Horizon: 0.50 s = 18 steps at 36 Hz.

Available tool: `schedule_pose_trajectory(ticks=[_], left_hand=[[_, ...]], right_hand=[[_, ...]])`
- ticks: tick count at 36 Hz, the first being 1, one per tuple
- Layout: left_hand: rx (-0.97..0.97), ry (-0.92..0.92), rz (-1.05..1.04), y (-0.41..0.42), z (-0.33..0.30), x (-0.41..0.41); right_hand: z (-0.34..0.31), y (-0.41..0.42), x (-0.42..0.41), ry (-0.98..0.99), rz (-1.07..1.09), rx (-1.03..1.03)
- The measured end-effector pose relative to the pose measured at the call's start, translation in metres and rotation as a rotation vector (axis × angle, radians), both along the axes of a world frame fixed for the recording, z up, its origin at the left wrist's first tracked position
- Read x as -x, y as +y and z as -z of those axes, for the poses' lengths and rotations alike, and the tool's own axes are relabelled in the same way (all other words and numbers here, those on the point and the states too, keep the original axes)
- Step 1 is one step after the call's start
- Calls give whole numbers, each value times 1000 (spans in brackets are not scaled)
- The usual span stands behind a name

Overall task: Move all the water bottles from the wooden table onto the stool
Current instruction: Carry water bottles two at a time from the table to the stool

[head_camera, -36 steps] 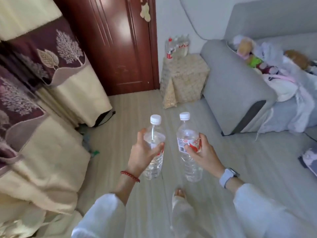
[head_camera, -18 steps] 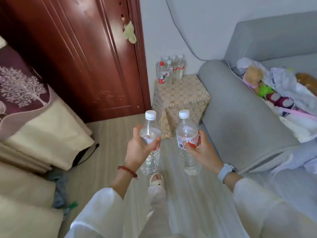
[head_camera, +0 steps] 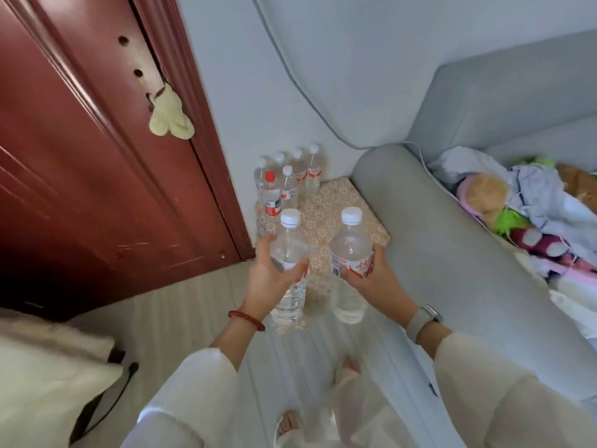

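The stool (head_camera: 336, 205) now sits much closer than a second ago, directly ahead of both hands. The left hand (head_camera: 269, 279) is wrapped around one bottle (head_camera: 289, 270), the right hand (head_camera: 374, 279) around another (head_camera: 350, 263), both upright and just short of the stool. Recommended: set them on the bare cloth in front of the bottle cluster (head_camera: 289, 179) at the back left, clear of it, to avoid toppling any.

Dark red panelled wooden door (head_camera: 80, 176) at left, pale grey wall (head_camera: 339, 59) behind, grey fabric sofa (head_camera: 452, 221) at right, light striped wood-look floor (head_camera: 181, 318) below, soft daylight.
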<state>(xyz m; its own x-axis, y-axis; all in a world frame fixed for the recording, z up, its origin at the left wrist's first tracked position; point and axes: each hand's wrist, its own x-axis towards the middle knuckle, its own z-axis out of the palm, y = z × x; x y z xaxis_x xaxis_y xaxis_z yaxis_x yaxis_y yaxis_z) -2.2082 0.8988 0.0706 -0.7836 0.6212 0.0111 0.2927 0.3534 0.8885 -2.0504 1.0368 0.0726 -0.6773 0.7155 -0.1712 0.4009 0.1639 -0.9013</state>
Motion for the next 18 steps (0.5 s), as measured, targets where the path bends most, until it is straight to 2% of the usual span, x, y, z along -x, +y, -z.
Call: schedule_pose_trajectory(ticks=[12, 18], left_hand=[[144, -91, -18, 199, 85, 103], [256, -103, -44, 272, 128, 145]], right_hand=[[76, 209, 126, -109, -54, 28], [124, 288, 180, -201, -114, 59]])
